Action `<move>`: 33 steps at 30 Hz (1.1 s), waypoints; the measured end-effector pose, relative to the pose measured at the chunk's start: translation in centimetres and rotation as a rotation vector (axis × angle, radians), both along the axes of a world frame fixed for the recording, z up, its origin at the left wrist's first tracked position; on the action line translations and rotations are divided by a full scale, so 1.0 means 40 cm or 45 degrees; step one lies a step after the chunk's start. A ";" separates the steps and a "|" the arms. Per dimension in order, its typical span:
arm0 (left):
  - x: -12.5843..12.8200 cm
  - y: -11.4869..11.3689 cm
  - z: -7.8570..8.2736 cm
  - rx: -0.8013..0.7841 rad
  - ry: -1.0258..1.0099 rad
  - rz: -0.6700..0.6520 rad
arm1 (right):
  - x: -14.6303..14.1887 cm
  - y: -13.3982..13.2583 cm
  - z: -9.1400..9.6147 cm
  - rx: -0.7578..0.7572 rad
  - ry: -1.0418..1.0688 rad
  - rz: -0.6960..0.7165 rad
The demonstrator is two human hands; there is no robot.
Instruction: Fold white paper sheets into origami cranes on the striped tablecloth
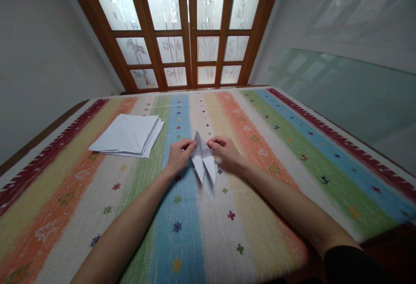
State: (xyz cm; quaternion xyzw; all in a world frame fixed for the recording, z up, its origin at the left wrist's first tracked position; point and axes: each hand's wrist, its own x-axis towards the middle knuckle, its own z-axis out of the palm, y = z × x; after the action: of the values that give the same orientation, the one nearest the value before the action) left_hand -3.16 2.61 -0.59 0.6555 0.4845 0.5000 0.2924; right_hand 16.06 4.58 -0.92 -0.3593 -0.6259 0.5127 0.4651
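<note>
paper: I see the folded white paper [205, 167] mid-cloth, directly between both hands; lower tips point toward me
axis: long axis runs near-to-far
left hand [180, 154]: pinching the paper's upper left edge
right hand [225, 152]: pinching its upper right edge; equally near
aside: sheet stack [128, 134] well left on the striped cloth [276, 175]

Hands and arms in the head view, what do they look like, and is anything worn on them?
The left hand and right hand are bare, with no gloves. No watch or bracelet shows at either wrist. The left arm is uncovered as far as the picture reaches. The right arm is bare up to a black sleeve near the elbow.
</note>
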 end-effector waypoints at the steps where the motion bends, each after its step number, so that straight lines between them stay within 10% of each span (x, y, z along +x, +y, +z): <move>1: 0.003 -0.002 0.001 -0.001 0.001 -0.002 | -0.005 -0.002 0.002 0.000 0.027 -0.014; 33: 0.029 -0.034 0.029 0.023 0.117 -0.207 | -0.037 -0.026 0.047 -0.077 0.137 -0.170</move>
State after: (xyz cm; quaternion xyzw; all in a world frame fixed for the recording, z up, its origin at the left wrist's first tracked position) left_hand -1.99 1.23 0.57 0.7175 0.4383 0.4483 0.3036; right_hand 14.59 3.55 0.96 -0.3858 -0.5590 0.5178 0.5202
